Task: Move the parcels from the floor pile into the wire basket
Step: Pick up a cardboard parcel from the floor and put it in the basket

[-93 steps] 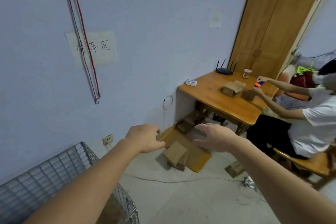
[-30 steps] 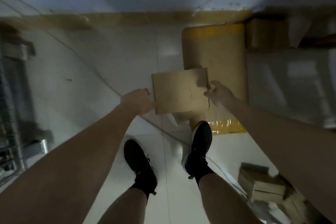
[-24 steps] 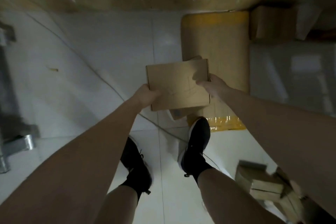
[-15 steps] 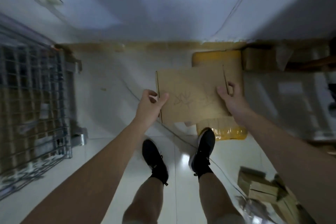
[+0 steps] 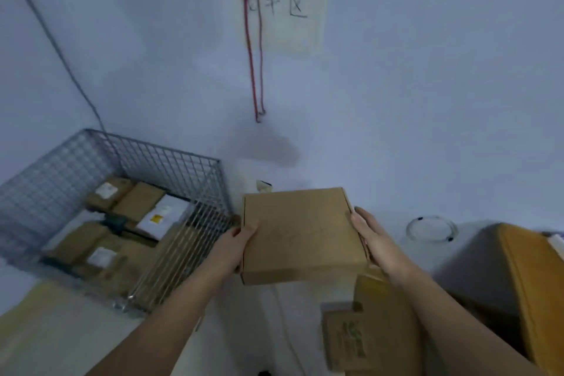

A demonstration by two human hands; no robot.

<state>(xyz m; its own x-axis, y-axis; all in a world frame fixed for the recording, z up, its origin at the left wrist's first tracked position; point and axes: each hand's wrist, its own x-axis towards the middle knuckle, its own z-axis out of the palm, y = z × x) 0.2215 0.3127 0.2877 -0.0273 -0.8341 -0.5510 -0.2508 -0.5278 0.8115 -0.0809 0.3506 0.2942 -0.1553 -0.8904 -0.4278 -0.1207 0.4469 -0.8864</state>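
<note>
The flat cardboard parcel [image 5: 300, 233] is held in the air to the right of the wire basket [image 5: 171, 159], level with the basket's near right corner and not yet over its rim. The left hand [image 5: 235, 246] grips the parcel's left edge, thumb on top and fingers out of sight beneath. The right hand [image 5: 370, 238] lies along the right edge with fairly straight fingers pressing inward; whether any fingers curl under cannot be told.

The parcel looks stiff and shallow, its panels flat with no sag, and judging by the relaxed hold it is probably light. Plain cardboard gives decent friction, so a hold at 2 opposite edges should serve; the front flap seam seems best left alone.

Inside the basket lie several brown parcels [image 5: 91, 241] and 1 white mailer [image 5: 163, 217]. To the right of the basket, more cardboard boxes [image 5: 375, 323] remain on the floor.
</note>
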